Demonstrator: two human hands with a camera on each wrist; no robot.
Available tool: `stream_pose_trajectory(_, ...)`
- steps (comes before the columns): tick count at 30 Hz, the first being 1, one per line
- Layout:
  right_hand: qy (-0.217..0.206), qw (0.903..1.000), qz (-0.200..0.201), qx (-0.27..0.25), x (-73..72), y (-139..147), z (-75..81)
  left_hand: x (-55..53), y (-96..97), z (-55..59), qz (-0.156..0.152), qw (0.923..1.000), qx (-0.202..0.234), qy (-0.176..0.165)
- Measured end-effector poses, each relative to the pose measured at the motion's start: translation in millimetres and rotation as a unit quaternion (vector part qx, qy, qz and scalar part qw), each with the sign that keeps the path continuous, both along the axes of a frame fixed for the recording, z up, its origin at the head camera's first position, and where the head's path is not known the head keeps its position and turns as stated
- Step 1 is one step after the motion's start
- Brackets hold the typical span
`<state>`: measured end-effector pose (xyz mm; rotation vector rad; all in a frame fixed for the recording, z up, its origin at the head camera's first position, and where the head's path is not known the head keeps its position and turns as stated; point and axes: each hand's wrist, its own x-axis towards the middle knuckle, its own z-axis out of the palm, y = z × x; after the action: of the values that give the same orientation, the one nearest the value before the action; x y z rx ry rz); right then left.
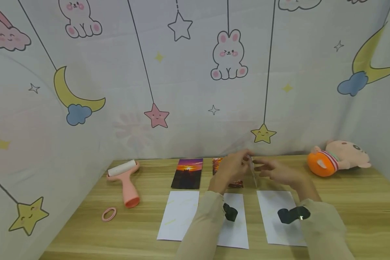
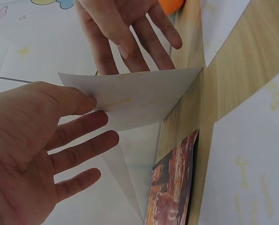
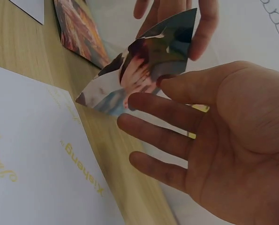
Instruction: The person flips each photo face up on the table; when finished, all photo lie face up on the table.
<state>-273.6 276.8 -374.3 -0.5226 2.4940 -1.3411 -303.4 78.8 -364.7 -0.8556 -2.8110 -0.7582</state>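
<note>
My left hand (image 1: 230,168) pinches a photo print (image 2: 144,96) near its edge, between thumb and index finger. The print stands on edge over the table's back part, its white back with faint yellow lettering toward the left hand. Its coloured picture side (image 3: 177,56) faces my right hand (image 1: 281,172), whose fingers are stretched out right at that surface. Below the left hand, a red-and-orange picture (image 2: 172,183) lies partly hidden by that hand. Left of it is a sunset picture (image 1: 187,173).
Three white sheets lie in front: a left (image 1: 177,216), a middle (image 1: 237,234) and a right one (image 1: 273,231), the latter two partly under my forearms. A pink roller (image 1: 126,182) and pink ring (image 1: 109,214) are at left; a plush toy (image 1: 339,159) is at back right, by the patterned curtain.
</note>
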Motion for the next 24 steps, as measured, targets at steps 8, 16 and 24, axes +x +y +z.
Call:
stream_pose_trajectory(8,0.009,0.9996,0.025,0.007,-0.2,2,-0.5,-1.9,-2.6,-0.7,0.006,1.0,-0.002,0.001)
stream_pose_trajectory(16,0.019,0.9992,0.021,0.029,0.0,10,-3.4,-3.2,-2.6,-4.4,0.016,0.9985,-0.052,-0.004)
stream_pose_trajectory(24,-0.022,0.9984,-0.011,0.051,4.1,21,-5.8,-2.6,2.4,-9.9,0.001,0.9932,-0.116,0.01)
